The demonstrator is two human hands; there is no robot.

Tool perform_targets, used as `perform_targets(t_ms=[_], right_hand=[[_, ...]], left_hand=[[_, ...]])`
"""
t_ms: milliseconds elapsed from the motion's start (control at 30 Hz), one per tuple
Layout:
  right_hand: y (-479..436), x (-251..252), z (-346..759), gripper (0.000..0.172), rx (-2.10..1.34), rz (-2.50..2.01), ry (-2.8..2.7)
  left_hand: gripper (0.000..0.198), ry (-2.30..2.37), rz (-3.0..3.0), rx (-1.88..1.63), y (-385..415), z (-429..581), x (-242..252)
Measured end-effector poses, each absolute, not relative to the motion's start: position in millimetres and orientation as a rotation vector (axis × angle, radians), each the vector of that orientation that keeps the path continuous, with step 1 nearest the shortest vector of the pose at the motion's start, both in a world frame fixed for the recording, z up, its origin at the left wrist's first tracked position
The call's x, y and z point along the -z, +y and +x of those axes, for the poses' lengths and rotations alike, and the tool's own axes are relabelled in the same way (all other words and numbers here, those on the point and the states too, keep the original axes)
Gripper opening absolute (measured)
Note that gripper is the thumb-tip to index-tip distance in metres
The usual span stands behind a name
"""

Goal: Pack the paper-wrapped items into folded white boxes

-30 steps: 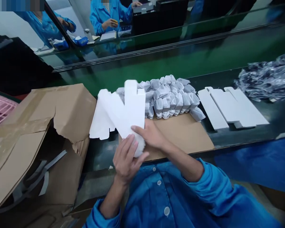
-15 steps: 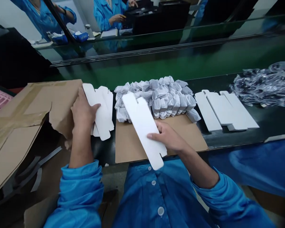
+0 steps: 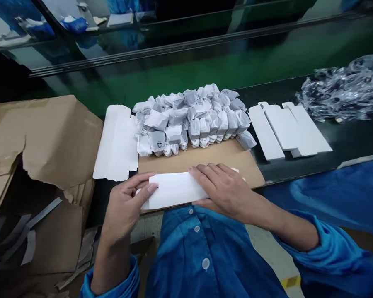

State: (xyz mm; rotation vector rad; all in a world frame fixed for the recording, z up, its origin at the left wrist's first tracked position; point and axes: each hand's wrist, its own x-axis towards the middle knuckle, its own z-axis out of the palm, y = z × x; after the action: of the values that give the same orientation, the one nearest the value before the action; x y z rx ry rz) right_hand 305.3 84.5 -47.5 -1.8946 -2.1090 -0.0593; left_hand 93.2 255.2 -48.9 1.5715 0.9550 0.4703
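Note:
A white folding carton (image 3: 175, 188) lies crosswise in front of me, over the near edge of a brown cardboard sheet (image 3: 217, 159). My left hand (image 3: 126, 203) pinches its left end between thumb and fingers. Over the carton's right part rests my right hand (image 3: 225, 188), fingers across the top and thumb at the near edge, gripping it. Behind the carton, several small items in whitish plastic bags (image 3: 189, 118) are piled on the sheet. Flat white carton blanks (image 3: 113, 142) lie to the left of the pile.
A torn brown cardboard box (image 3: 62, 140) stands at the left. Right of the pile lie several white cartons (image 3: 287, 130), with clear-bagged dark items (image 3: 345, 89) beyond them. A green and black ledge (image 3: 174, 58) runs along the back.
My left hand has come from the stacked blanks to the carton's left end. My right hand has lowered the carton and turned it crosswise. The view has shifted.

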Motion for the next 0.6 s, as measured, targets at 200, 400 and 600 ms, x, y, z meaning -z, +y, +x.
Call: perform_targets(t_ms=[200, 400, 600], right_hand=[[78.6, 58.8, 307.6, 0.066, 0.034, -1.723, -2.213], [70.6, 59.6, 309.1, 0.066, 0.080, -1.774, -2.188], [72.8, 54.9, 302.6, 0.054, 0.304, -1.913, -2.223]], left_hand=[[0.038, 0.758, 1.547, -0.148, 253.8, 85.5, 48.9], [0.038, 0.803, 1.614, -0.272, 244.8, 103.0, 53.2], [0.030, 0.913, 1.692, -0.350, 240.8, 106.3, 62.9]])
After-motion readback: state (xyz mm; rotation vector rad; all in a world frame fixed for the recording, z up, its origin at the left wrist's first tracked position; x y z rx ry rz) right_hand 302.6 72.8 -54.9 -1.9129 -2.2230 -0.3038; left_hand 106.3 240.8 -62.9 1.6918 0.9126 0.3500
